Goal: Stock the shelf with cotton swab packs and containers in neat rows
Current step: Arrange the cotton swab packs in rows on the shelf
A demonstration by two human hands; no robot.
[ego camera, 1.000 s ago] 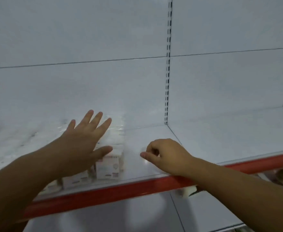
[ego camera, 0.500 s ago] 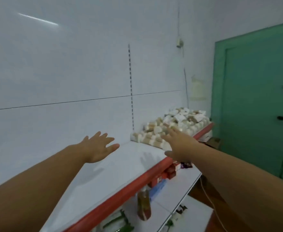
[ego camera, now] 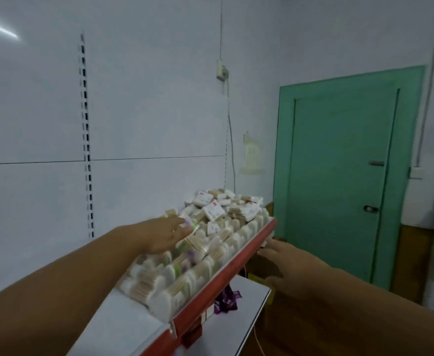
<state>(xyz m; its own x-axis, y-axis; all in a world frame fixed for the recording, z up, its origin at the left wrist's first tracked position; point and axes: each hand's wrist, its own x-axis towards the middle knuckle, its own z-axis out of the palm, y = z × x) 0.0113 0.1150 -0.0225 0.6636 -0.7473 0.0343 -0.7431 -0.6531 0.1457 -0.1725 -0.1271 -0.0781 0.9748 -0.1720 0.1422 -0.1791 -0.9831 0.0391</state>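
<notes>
Several cotton swab packs (ego camera: 200, 255) stand in rows on a white shelf (ego camera: 123, 327) with a red front edge (ego camera: 226, 283). Behind them, more packs lie in a loose heap (ego camera: 221, 206) at the shelf's far end. My left hand (ego camera: 164, 235) reaches over the rows with its fingers stretched out, the fingertips at the packs in the middle; it holds nothing. My right hand (ego camera: 285, 265) hovers in front of the red edge, below shelf level, fingers spread and empty.
A lower white shelf (ego camera: 236, 312) carries purple packets (ego camera: 226, 301) and red items under the edge. A green door (ego camera: 339, 176) stands to the right. The shelf's white back panel has a slotted upright (ego camera: 87, 140). A cable hangs from a wall box (ego camera: 221, 70).
The view has swung right along the shelf, bringing the swab packs close. My left hand has reached onto the rows. My right hand has dropped in front of the red edge.
</notes>
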